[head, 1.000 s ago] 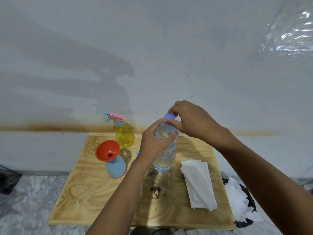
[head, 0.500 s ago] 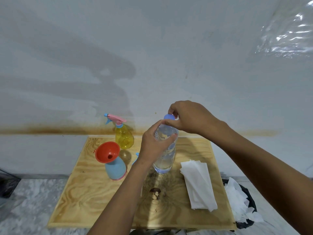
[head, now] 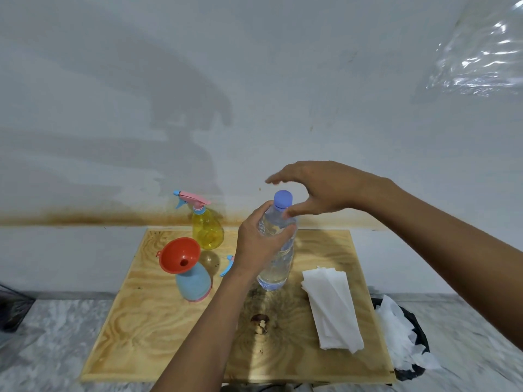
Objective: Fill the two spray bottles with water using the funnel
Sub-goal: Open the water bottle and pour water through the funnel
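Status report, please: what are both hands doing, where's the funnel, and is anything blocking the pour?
Left hand grips water bottle; right hand open over the cap, which is on. Funnel seated in blue spray bottle. Nothing blocking.

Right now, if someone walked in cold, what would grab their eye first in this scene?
Probably the clear water bottle at the middle of the wooden board, held around its body by the left hand, with the right hand spread open just beside its blue cap. Next, the orange funnel sitting in the blue spray bottle to the left, with the yellow spray bottle behind it.
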A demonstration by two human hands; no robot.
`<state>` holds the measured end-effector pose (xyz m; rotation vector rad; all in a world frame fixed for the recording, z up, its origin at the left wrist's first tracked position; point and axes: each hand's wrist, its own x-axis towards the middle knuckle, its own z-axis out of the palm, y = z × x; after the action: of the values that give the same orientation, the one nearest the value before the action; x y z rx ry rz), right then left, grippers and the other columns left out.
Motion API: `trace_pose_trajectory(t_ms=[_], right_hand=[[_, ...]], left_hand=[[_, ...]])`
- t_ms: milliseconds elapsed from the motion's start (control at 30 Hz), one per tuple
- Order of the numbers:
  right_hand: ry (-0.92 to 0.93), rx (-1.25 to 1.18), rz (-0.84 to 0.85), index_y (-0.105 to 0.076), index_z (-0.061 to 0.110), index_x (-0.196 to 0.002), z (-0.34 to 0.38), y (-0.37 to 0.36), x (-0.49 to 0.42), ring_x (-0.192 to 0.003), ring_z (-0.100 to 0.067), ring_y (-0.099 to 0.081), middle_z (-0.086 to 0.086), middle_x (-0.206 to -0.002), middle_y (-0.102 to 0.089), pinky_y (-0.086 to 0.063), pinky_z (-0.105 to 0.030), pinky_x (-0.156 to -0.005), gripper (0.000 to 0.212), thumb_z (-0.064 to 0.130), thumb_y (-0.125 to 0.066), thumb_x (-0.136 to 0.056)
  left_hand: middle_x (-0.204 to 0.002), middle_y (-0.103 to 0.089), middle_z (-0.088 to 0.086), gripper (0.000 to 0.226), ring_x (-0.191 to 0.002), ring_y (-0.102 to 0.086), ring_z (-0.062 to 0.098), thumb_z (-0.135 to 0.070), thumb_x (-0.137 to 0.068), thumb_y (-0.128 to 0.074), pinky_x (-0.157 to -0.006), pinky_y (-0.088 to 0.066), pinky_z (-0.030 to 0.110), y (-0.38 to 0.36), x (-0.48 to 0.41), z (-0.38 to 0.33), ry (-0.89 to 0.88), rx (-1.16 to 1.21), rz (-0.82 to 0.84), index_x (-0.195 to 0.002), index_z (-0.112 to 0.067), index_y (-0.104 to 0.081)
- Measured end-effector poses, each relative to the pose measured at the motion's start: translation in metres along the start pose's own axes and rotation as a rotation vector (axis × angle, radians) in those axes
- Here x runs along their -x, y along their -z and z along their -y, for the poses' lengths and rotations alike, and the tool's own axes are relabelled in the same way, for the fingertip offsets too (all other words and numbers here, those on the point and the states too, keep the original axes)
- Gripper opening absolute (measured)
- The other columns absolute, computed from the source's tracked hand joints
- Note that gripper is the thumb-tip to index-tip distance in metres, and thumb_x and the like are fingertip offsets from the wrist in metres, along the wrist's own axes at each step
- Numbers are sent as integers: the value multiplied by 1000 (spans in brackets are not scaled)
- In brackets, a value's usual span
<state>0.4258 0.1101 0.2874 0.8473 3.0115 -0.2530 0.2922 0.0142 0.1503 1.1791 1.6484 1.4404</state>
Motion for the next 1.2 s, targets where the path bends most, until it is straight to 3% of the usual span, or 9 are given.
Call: trace_pose_trajectory(t_ms=[100, 233, 367, 533, 733, 800, 933, 1033, 1200], right_hand=[[-125, 15, -91, -51, 36, -124, 3, -9, -5, -100, -4, -55, 18, -118, -51, -41, -26, -77, 61, 74, -59, -77], [-119, 30, -75, -59, 31, -105, 0, -16, -7, -79, -4, -50, 19, -98, -57, -32, -20, -59, 43, 68, -57, -83], [-33, -137, -180, -63, 35, -110, 2, -15, 0, -82, -3, -54, 20, -99, -54, -38, -22, -65, 28, 49, -63, -85], [-39, -492, -501, -63, 32, -115, 4, -47, 20, -88, -11, -60, 15, -103, -59, -51, -30, -79, 33, 32, -67, -82], [-407, -742, -790, -59, 27, -111, 9, -152, 61, -76, -4, -56, 16, -100, -59, -47, -18, -73, 35, 27, -69, -77], [-493, -694, -726, -60, 26, -110, 7, -196, 72, -76, -3, -57, 18, -101, -59, -47, -20, -67, 34, 32, -71, -79], [-678, -627, -385, -61, 28, -118, 5, -266, 85, -85, -2, -59, 17, -112, -62, -43, -16, -64, 38, 35, -71, -83], [-724, -577, -245, -64, 25, -117, 7, -300, 82, -101, -13, -62, 8, -112, -66, -48, -26, -77, 35, 33, -68, -83], [-748, -406, -116, -61, 26, -118, 14, -325, 69, -105, -21, -60, 3, -109, -67, -45, -34, -86, 35, 38, -59, -86]], left_hand=[[-118, -71, -8, 61, -115, -65, 11, -45, -70, -82, -99, -53, 44, 1, 0, 0, -8, 2, 10, -125, -26, -64], [-123, -69, -7, 70, -118, -63, 10, -51, -68, -83, -100, -53, 44, 1, 0, 1, 7, 10, 13, -130, -27, -61], [-124, -69, -8, 71, -118, -63, 9, -51, -68, -83, -101, -53, 43, 1, -1, 0, -1, 15, 5, -131, -28, -61], [-117, -72, -11, 58, -112, -66, 8, -36, -73, -84, -99, -53, 41, 1, 1, -3, -28, 27, 16, -127, -27, -64], [-115, -71, -14, 51, -108, -66, 1, -25, -75, -86, -100, -53, 34, 1, 3, -2, -32, -2, -7, -119, -31, -63], [-120, -69, -11, 53, -113, -64, 2, -27, -75, -86, -102, -52, 33, 0, 3, -2, -33, -12, -10, -122, -28, -62], [-126, -68, -9, 65, -119, -62, 6, -37, -75, -85, -103, -51, 38, 2, 1, 1, -43, -46, -1, -132, -21, -61], [-125, -68, -8, 69, -118, -63, 8, -43, -73, -84, -102, -52, 39, 3, 1, 1, -34, -52, 2, -133, -21, -60], [-124, -69, -8, 65, -116, -64, 7, -37, -75, -84, -101, -53, 36, 3, 1, 0, -39, -50, 12, -133, -20, -60]])
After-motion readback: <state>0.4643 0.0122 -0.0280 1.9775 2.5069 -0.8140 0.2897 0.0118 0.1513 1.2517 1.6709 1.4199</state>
